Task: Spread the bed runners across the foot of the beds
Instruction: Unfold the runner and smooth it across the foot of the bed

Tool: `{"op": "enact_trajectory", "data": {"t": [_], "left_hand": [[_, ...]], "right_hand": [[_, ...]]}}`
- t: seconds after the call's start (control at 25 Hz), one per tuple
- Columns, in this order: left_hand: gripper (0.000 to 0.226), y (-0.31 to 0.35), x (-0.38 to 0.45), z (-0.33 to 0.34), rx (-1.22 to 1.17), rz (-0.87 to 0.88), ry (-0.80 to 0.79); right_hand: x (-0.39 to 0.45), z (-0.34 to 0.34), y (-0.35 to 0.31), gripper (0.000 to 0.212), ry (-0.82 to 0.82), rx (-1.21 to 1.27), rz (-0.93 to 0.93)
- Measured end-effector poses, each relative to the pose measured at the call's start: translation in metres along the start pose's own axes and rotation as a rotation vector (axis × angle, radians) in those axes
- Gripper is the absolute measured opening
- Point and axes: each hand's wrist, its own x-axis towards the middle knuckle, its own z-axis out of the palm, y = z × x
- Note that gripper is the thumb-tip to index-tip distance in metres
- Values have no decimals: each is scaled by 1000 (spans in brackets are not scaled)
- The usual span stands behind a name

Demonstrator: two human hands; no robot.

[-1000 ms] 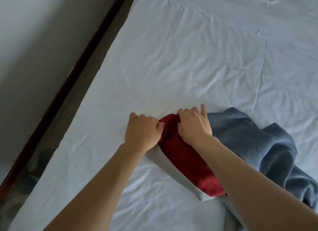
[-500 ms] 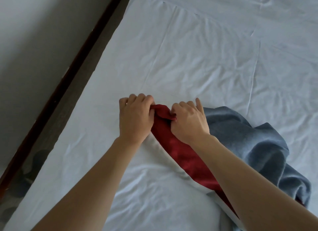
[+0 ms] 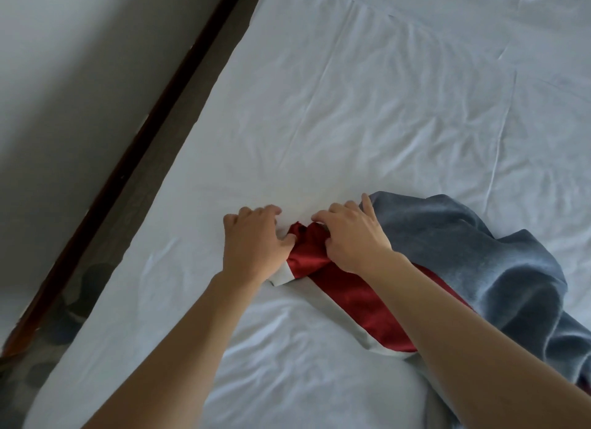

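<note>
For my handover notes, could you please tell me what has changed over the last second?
Both hands, left hand and right hand, have opened from fists to looser fingers and parted slightly, working the bed runner end. The runner remains bunched on the white sheet.

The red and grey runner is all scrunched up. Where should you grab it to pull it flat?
Probably the red end of the runner, from above, one hand on each side of it. That end lies free on the white sheet, where the left hand and right hand already rest.

Two bare forearms, left hand [image 3: 252, 246] and right hand [image 3: 353, 236] (no sleeves, rings or watch)
</note>
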Motion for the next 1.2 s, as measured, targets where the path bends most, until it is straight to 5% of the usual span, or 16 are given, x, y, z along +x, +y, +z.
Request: {"op": "enact_trajectory", "data": {"t": [0.12, 0.32, 0.44, 0.56, 0.68, 0.8, 1.0, 1.12, 1.2], "left_hand": [[18, -1, 5, -1, 83, 9, -87], [10, -15, 25, -25, -190, -165, 216], [11, -10, 26, -27, -214, -157, 138], [16, -12, 15, -13, -101, -167, -25], [15, -16, 5, -9, -176, -236, -163], [7, -11, 5, -24, -302, -251, -19], [13, -2, 32, -65, -562, -220, 319], [25, 8, 32, -64, -797, -306, 178], [35, 8, 22, -45, -715, -328, 34]], "right_hand": [[1, 2, -5, 30, 134, -48, 9], [8, -12, -3, 21, 461, 23, 149], [12, -21, -11, 32, 355, 31, 161], [0, -14, -21, 58, 258, 162, 24], [-7, -4, -30, 62, 176, 162, -115], [-1, -6, -36, 34, 228, 68, -96], [23, -40, -39, 17, 617, 106, 70], [31, -51, -27, 26, 544, 176, 221], [25, -42, -17, 37, 462, 190, 242]]}}
